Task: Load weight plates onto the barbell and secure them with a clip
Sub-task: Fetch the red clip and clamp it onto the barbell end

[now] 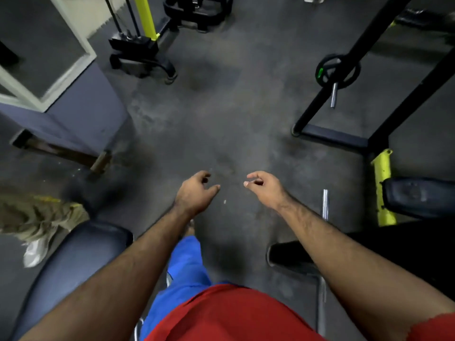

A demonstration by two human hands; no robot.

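Note:
My left hand (195, 191) and my right hand (264, 187) hang out in front of me over the dark gym floor, both empty, with the fingers loosely curled and apart. A steel barbell (325, 205) runs along my right side, partly hidden by my right forearm, and a black plate (285, 257) sits on it edge-on. Farther off at the upper right, a black weight plate with a green mark (338, 71) hangs on a peg of a black rack, with a bare steel sleeve end (333, 96) sticking out below it. No clip is visible.
A black rack frame (344, 139) with yellow parts stands at the right. A padded bench (73, 262) is at the lower left and another pad (418, 195) at the right. A machine base (140, 55) stands far left. Another person's leg and shoe (37, 242) are at the left edge.

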